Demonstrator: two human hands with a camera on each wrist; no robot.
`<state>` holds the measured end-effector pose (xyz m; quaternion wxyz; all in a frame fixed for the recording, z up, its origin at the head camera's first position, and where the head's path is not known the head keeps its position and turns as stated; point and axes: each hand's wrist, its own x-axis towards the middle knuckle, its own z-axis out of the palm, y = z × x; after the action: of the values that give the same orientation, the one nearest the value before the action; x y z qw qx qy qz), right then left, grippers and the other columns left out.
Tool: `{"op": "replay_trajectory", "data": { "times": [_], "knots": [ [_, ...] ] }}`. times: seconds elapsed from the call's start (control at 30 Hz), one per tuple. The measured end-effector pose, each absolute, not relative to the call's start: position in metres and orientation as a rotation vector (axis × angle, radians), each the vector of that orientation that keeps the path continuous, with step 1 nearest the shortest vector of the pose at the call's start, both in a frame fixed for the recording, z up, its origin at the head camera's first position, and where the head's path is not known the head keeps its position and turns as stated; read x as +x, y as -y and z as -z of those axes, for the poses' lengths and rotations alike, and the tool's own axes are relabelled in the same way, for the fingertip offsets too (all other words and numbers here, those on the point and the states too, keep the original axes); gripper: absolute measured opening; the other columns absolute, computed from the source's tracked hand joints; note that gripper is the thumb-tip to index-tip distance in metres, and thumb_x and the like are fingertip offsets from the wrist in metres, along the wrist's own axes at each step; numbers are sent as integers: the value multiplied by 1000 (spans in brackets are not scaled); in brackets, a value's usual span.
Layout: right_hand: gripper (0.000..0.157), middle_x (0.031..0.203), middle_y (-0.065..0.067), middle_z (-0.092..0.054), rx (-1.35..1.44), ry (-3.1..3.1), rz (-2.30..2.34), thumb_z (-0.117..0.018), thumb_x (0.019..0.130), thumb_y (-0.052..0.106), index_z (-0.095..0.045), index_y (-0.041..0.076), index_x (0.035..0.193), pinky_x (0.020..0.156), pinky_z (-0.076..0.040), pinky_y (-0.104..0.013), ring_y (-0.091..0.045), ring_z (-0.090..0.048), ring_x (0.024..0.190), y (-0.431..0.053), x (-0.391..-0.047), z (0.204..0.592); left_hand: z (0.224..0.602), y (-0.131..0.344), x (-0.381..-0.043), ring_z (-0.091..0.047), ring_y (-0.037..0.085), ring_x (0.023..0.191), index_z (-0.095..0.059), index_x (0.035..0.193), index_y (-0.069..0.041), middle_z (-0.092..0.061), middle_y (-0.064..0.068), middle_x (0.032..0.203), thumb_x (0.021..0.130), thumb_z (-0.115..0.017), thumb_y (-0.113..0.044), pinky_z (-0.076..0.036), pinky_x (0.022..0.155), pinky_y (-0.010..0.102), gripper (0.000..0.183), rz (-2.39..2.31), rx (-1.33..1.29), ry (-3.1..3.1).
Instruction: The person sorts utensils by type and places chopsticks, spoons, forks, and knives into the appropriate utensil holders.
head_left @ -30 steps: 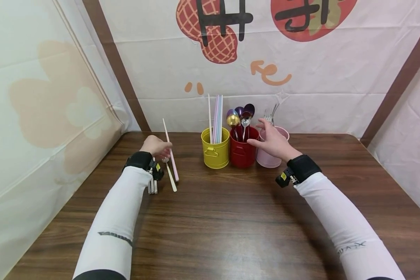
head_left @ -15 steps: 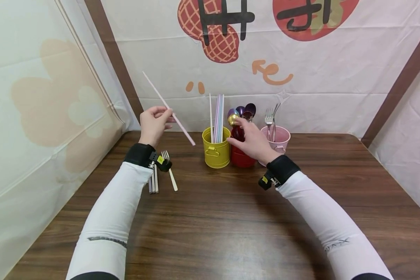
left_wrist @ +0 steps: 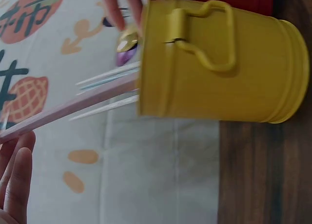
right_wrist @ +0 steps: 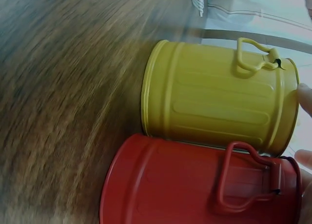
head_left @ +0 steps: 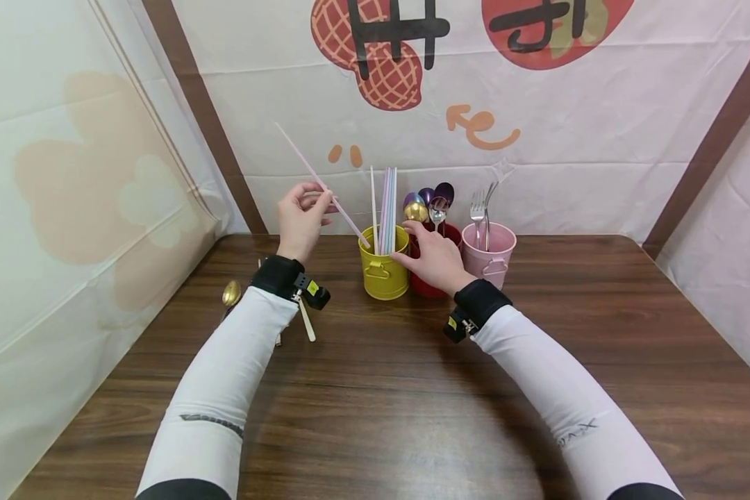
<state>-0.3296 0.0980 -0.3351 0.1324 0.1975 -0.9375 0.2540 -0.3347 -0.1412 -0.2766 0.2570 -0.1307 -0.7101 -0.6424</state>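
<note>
My left hand (head_left: 303, 217) pinches a pink chopstick (head_left: 312, 171) between thumb and fingers. Slanting down to the right, the chopstick has its lower end at the rim of the yellow bucket (head_left: 384, 281). Several pale chopsticks (head_left: 385, 208) stand upright in that bucket. My right hand (head_left: 436, 260) reaches over the red bucket (right_wrist: 185, 185), its thumb and index finger spread apart at the yellow bucket's rim and holding nothing between them. Behind its fingers, spoons (head_left: 415, 210) stick up from the red bucket. Only fingertips of this hand show in the right wrist view.
A pink bucket (head_left: 494, 258) with forks (head_left: 478, 207) stands right of the red one. Left on the wooden table (head_left: 375, 403) lie a gold spoon (head_left: 230, 293) and a pale-handled fork (head_left: 308, 323), partly hidden by my left arm. A printed cloth wall (head_left: 275, 76) rises behind.
My left hand has lifted the pink chopstick off the table and carried it right to the yellow bucket. My right hand has moved left from the pink bucket to the yellow bucket's rim.
</note>
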Motion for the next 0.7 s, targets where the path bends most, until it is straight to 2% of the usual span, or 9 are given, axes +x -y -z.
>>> {"op": "replay_trajectory", "data": {
  "times": [0.2,0.5,0.7],
  "knots": [
    [66,137,-4,-56,535,2713,-754,-63,90,51,-42,16,142,87,-45,-44,-31,-60,106,-95,-330,335,291,131,-342,-71,25,84,-62,105,2,-72,17,95,94,-65,-12,-55,63,22,18,1663,-353,2015],
    [66,136,-3,-57,514,2708,-766,-64,90,51,-41,16,141,83,-43,-42,-30,-61,96,-95,-330,335,303,117,-349,-69,28,85,-62,105,6,-70,21,97,93,-65,-7,-54,68,28,17,1608,-376,2154],
    [67,136,-3,-57,514,2704,-745,-63,90,52,-40,16,142,80,-44,-40,-29,-61,89,-95,-330,337,315,117,-355,-65,24,80,-67,101,3,-71,17,92,92,-68,-10,-47,65,22,16,1398,-379,2327]
  ]
}}
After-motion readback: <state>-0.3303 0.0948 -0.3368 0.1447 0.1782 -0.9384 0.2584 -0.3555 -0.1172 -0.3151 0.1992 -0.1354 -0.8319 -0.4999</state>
